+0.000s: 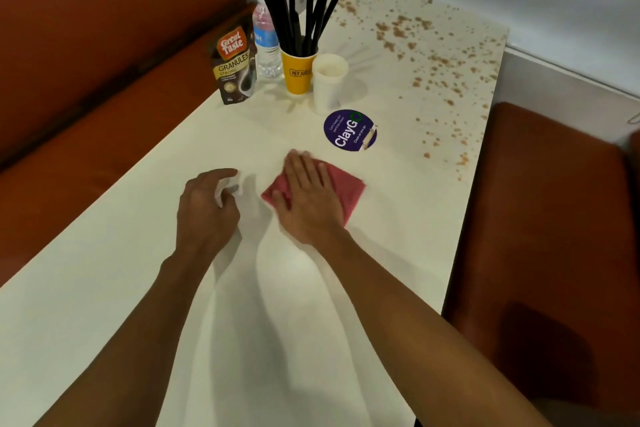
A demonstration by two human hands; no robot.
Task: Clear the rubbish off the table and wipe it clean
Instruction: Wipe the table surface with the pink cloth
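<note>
The long white counter [138,253] runs away from the person between orange padded benches [540,218]. Its near half looks clean. The far right corner carries a wide scatter of brown granules [415,38], well apart from both hands, so the wiping is far from done.

The right hand [308,198] lies flat, fingers straight, pressing a folded pink cloth [349,191] to the counter near the middle. Its grip is open and curls round nothing. The left hand [207,204] sits just beside it with fingers curled. Its grip seems closed on a small white scrap [227,188], probably crumpled paper, though little of it shows.

To wipe well, I would keep the palm spread over the cloth so it stays folded. I would sweep the granules inward from the far edge into one heap, not push them off onto the seat.

A coffee granule pouch [235,66], clear water bottle [266,42], yellow paper cup [297,74] of black stirrers [298,14] and white paper cup [328,80] stand along the left edge. A round purple sticker [349,130] lies near them. The cups would tip easily if the cloth caught them.
</note>
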